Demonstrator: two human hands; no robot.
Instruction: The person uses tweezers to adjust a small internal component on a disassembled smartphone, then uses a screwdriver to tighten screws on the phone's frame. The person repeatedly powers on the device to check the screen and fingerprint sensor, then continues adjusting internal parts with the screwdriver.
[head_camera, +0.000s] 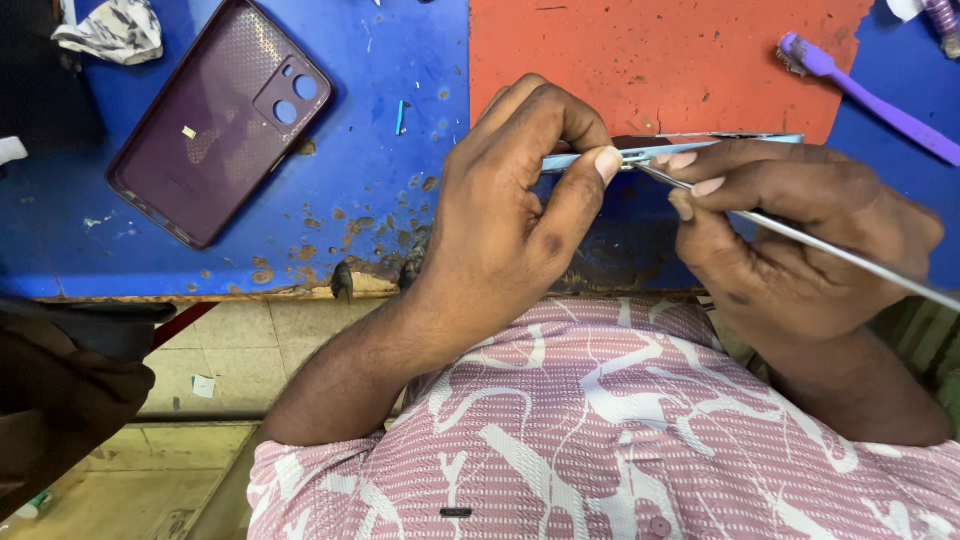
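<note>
1. Nearest the camera, a pink shirt (600, 430) with white swirling lines fills the lower part of the view, and both forearms rise from it toward the table (400, 200).
2. Left hand (510, 210) has its grip closed on a thin, pale blue phone (700, 143) held on edge, with the thumb (590, 180) pressed against the near face and the fingers curled over the top.
3. Right hand (790, 230) has its grip closed around a slim metal tool (800, 235), pinched between thumb and fingers; the shaft runs out past the palm toward the lower right.
4. At its tip, the tool meets the edge of the phone just beside the left thumb, between the two grips.
5. Beyond the grips lies an orange mat (660, 60) on the blue, chipped table.
6. Well to the left of the left grip lies a dark purple phone back cover (215, 120), inner side up, with camera holes.
7. Beyond the cover sits a crumpled cloth (110, 30).
8. Beyond the right grip lies a purple toothbrush (870, 95).
</note>
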